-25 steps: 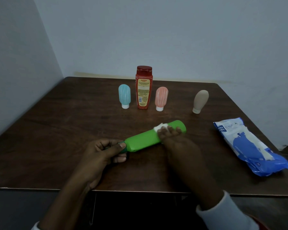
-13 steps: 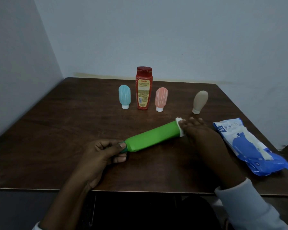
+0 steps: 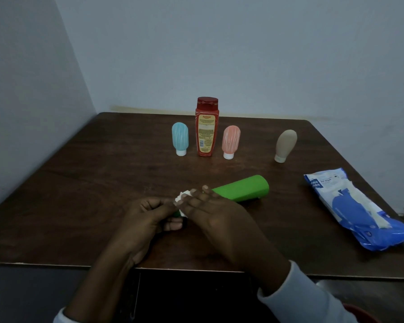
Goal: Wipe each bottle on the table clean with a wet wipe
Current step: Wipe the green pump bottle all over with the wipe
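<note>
Green plastic bottle point(image 3: 240, 188) near tabletop's point(image 3: 103, 183) front edge, gripped at cap end by left hand point(image 3: 147, 217); white crumpled wet wipe point(image 3: 182, 198), clutched in right hand point(image 3: 215, 213), dragged back from base to neck; probably mid-wipe.

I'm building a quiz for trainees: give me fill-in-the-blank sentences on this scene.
The bottle lying on its side is ___. The hand holding the wipe against it is the ___ one. The tallest standing bottle is ___.
Missing: green; right; red.
</note>
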Available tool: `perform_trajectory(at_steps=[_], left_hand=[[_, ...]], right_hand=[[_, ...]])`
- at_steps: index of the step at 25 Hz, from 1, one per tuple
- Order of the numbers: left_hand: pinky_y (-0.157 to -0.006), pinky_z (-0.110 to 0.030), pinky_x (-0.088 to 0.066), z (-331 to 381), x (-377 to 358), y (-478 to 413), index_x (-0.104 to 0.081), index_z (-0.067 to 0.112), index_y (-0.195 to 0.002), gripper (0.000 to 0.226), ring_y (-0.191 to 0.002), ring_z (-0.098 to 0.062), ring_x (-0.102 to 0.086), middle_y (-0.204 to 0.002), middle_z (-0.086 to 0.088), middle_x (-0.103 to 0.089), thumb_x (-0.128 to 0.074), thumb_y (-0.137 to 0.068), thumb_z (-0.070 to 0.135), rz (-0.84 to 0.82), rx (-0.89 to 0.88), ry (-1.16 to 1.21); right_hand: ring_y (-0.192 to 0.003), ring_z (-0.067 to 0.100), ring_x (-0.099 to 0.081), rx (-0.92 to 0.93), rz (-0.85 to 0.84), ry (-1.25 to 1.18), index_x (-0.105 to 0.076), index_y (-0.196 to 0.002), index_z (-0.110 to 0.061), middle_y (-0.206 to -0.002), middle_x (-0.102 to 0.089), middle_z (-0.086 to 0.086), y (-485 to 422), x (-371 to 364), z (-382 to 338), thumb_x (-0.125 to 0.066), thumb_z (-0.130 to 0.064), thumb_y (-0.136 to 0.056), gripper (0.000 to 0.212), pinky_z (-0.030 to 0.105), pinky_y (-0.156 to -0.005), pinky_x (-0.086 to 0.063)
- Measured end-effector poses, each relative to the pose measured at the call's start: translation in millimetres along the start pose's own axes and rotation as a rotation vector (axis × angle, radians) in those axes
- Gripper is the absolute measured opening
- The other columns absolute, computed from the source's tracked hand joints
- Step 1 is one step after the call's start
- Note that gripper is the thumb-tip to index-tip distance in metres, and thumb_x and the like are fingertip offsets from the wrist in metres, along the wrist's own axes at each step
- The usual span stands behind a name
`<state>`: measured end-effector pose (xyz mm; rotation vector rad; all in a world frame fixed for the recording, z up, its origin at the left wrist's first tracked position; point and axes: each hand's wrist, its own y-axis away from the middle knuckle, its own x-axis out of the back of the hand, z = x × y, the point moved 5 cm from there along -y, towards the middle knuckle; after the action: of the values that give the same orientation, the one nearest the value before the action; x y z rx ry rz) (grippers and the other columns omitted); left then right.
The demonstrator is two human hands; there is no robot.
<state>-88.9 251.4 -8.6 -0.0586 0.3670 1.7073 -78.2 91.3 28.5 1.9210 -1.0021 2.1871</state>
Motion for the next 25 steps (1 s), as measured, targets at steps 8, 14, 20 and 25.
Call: perform_trajectory(at_steps=[8, 14, 20, 25], left_hand=[[-0.061, -0.024, -0.061, -3.3, -0.5, -2.9, -0.079, -0.005, -0.096, 0.025, -0.074, -0.021, -0.070, -0.087, -0.023, -0.076, -0.077, -0.077, 0.012, -0.012, -0.047, -0.026], [-0.074, -0.028, -0.063, -6.2, 1.3, 0.6, -0.081, 0.002, -0.106, 0.032, -0.085, -0.027, -0.071, -0.101, -0.027, -0.077, -0.081, -0.075, 0.009, -0.045, -0.162, -0.086], [-0.067, -0.024, -0.059, 0.0, -0.7, 7.7, -0.082, 0.004, -0.093, 0.028, -0.073, -0.022, -0.072, -0.088, -0.023, -0.078, -0.086, -0.069, -0.010, 0.014, -0.297, -0.240], [-0.077, -0.031, -0.061, 4.5, -1.3, 11.8, -0.084, 0.017, -0.088, 0.033, -0.085, -0.022, -0.076, -0.092, -0.012, -0.081, -0.092, -0.058, 0.006, 0.011, -0.339, -0.291]], right_hand=[[-0.129, 0.021, -0.053, -0.284, -0.072, 0.072, -0.056, -0.136, -0.014, -0.140, -0.055, 0.005, 54.7, 34.2, 81.3, -0.085, -0.011, -0.069, 0.073, 0.044, -0.115, -0.024], [-0.118, 0.029, -0.063, -0.586, 0.034, -0.026, -0.063, -0.130, -0.022, -0.128, -0.066, 0.009, 72.7, 53.2, 136.4, -0.067, -0.010, -0.089, 0.042, 0.040, -0.108, -0.041], [-0.089, 0.016, -0.063, -0.692, -0.119, -0.118, -0.067, -0.124, -0.024, -0.102, -0.072, 0.001, 55.5, 52.2, 152.3, -0.053, -0.024, -0.099, 0.029, 0.028, -0.073, -0.042], [-0.084, 0.021, -0.062, -0.717, -0.193, -0.129, -0.071, -0.107, -0.014, -0.098, -0.072, 0.007, 28.6, 44.7, 144.6, -0.048, -0.020, -0.097, 0.026, 0.031, -0.073, -0.047]])
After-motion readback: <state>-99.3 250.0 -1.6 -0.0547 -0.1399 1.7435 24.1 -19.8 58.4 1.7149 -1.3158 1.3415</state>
